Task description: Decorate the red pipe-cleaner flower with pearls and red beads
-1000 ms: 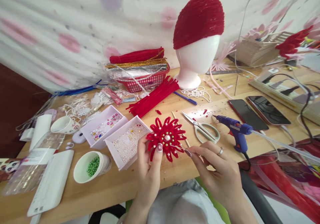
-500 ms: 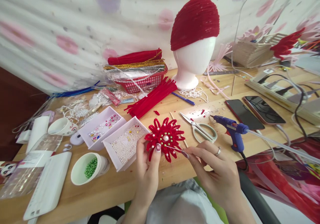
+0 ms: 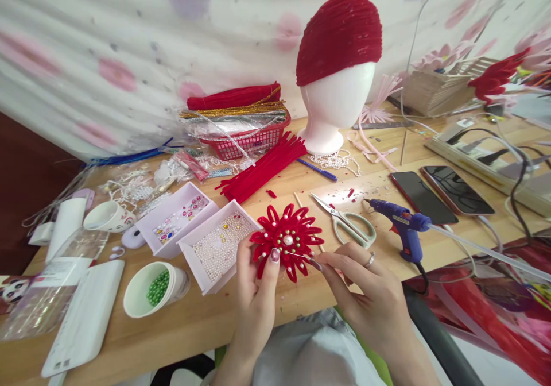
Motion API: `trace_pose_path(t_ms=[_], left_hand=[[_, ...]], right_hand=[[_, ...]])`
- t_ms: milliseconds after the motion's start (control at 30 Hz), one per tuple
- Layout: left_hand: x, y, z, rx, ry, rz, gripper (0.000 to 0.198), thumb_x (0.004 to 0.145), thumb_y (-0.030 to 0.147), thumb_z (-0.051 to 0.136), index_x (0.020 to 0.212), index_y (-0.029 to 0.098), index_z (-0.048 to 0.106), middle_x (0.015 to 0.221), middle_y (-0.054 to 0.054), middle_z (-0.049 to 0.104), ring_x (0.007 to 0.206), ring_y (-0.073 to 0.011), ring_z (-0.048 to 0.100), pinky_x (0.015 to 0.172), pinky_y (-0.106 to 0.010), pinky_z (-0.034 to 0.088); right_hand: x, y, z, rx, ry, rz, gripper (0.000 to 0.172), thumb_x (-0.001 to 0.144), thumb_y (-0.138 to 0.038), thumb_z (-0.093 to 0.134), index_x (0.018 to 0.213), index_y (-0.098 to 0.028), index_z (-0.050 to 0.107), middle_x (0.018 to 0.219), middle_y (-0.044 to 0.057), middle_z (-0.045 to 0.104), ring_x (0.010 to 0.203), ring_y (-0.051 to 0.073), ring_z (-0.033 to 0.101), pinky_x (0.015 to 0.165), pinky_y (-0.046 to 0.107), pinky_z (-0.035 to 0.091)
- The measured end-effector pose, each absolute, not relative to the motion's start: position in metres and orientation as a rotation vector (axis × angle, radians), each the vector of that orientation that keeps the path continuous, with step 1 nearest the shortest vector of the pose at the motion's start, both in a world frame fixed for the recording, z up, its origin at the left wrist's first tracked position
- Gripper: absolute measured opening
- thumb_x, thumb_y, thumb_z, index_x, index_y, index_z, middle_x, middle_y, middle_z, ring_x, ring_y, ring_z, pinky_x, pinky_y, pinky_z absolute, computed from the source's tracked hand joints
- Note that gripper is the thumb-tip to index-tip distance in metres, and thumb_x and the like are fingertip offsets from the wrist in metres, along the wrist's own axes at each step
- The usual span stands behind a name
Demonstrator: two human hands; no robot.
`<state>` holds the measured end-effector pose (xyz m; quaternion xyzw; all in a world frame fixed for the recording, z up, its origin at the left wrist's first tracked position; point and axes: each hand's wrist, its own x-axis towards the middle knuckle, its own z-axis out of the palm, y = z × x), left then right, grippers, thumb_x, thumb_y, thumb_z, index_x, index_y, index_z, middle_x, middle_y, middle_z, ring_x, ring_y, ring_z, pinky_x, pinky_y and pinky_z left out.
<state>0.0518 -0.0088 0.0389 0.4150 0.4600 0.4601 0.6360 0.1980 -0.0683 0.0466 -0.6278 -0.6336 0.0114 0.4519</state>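
Observation:
My left hand (image 3: 257,294) pinches the near-left edge of a red pipe-cleaner flower (image 3: 303,234), its thumb lying over the petals. White pearls dot the petals, and a ring of green beads circles one large pearl in the middle. At the flower's right side, the fingertips of my right hand (image 3: 365,288) are pressed together on a thin whitish strand (image 3: 297,254). The strand reaches across the near petals toward the left thumb; whether it is a stick or a thread I cannot tell. Left of the flower is a box of small pearls (image 3: 217,251).
Scissors (image 3: 344,220) and a blue glue gun (image 3: 402,225) lie to the right, near two phones (image 3: 456,188). Behind are red pipe cleaners (image 3: 262,170) and a red-capped foam head (image 3: 336,99). A cup (image 3: 135,302) of green beads and a box of gems (image 3: 172,225) stand left.
The whole view has shifted slightly. Both hands keep their grip around the flower, and the thin strand stays at its near side with hardly any movement.

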Motion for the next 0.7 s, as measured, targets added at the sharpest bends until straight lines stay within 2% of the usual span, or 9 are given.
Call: trace_pose_path(t_ms=[233,400,500,700], left_hand=[[0.053,-0.008,0.036,0.895,1.095,1.067,0.035,0.088,0.046,0.07,0.114,0.025,0.059,0.111,-0.006,0.074,0.102,-0.023,0.071,0.091,-0.035,0.057],[0.053,-0.006,0.036,0.844,1.072,1.118,0.046,0.088,0.042,0.07,0.129,0.026,0.056,0.118,-0.008,0.074,0.11,-0.0254,0.071,0.098,-0.041,0.055],[0.055,-0.006,0.035,0.868,1.025,1.112,0.05,0.089,0.04,0.069,0.134,0.027,0.052,0.12,-0.008,0.073,0.108,-0.0243,0.071,0.096,-0.039,0.056],[0.058,-0.008,0.031,0.949,1.027,1.131,0.044,0.092,0.037,0.066,0.131,0.025,0.053,0.119,-0.009,0.073,0.108,-0.0239,0.071,0.09,-0.034,0.058]], right_hand=[[0.197,-0.072,0.046,-1.561,-1.487,0.08,0.017,0.093,-0.007,0.06,0.095,-0.021,0.07,0.074,0.0,0.062,0.059,0.012,0.058,0.047,0.023,0.043],[0.2,-0.076,0.042,-1.607,-1.287,0.007,0.015,0.092,-0.011,0.065,0.094,-0.024,0.071,0.076,-0.001,0.064,0.054,0.01,0.052,0.044,0.024,0.038],[0.202,-0.078,0.041,-1.617,-1.226,0.005,0.014,0.091,-0.012,0.067,0.094,-0.025,0.073,0.076,0.0,0.064,0.057,0.011,0.055,0.045,0.025,0.039],[0.201,-0.08,0.044,-1.601,-1.103,0.06,0.01,0.091,-0.017,0.069,0.089,-0.025,0.074,0.076,0.001,0.065,0.063,0.015,0.057,0.048,0.027,0.039]])
